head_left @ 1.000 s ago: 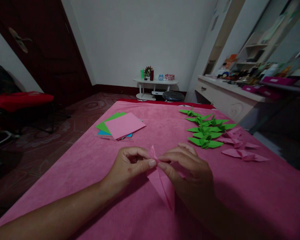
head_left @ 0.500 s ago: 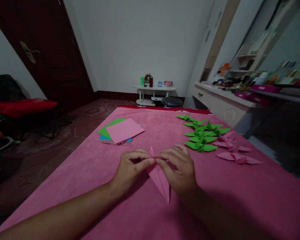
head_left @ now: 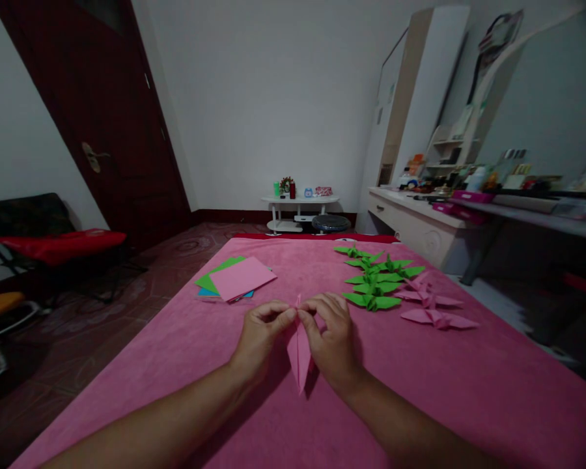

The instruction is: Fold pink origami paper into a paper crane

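Between my hands is a folded pink paper (head_left: pixel 299 361), a narrow kite shape with a long point toward me and a short tip showing past my fingers. My left hand (head_left: pixel 264 332) pinches its upper left edge between thumb and fingers. On the other side, my right hand (head_left: pixel 333 335) is closed on the upper right edge, thumb tip close to the left thumb. The fingers cover the paper's upper middle, so the folds there are hidden. The paper is held just over the pink cloth (head_left: pixel 200 404); whether its lower point touches the cloth I cannot tell.
Square paper sheets (head_left: pixel 244 277), pink on top of green and blue, lie at the back left. Several green folded paper cranes (head_left: pixel 372 299) sit at the back right, with pink cranes (head_left: pixel 439 318) beside them. Beyond stand a white table (head_left: pixel 300 200) and a cluttered dresser (head_left: pixel 420 212).
The camera view has tilted up. The pink paper has turned so its long point aims straight toward me instead of slanting right. Both hands keep their pinch.
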### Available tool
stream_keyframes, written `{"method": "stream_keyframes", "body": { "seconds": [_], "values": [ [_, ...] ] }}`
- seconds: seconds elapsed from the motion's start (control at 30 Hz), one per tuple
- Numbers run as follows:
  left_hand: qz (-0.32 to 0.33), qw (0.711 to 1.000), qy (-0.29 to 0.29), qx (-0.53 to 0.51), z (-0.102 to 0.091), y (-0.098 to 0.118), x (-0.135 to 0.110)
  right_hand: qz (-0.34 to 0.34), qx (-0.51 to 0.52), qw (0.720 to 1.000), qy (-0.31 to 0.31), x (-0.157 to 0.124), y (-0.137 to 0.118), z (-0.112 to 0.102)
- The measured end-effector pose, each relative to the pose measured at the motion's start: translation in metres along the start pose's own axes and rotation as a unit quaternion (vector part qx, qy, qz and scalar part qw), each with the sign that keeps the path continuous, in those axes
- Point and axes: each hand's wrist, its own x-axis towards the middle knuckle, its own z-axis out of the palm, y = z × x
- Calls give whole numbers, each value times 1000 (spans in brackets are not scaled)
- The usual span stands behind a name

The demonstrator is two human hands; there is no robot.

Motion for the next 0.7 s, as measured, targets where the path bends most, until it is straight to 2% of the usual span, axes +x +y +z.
{"method": "stream_keyframes", "body": {
  "seconds": [0.17, 0.37, 0.47, 0.7],
  "values": [
    [26, 999, -18, 37, -6, -8, -3, -47, -5, 999, -12, 1, -3, -4],
    [63, 990, -41, 116, -19, -2, -2, -90, -9, 995, -49, 3, -4, -5],
    [65, 989, -48, 121, -21, 0, -2, -101, -13, 993, -66, 3, -5, -6],
    [54, 989, -107, 85, -29, -4, 1, -114, -18, 991, -74, 1, -3, -8]
  ]
}}
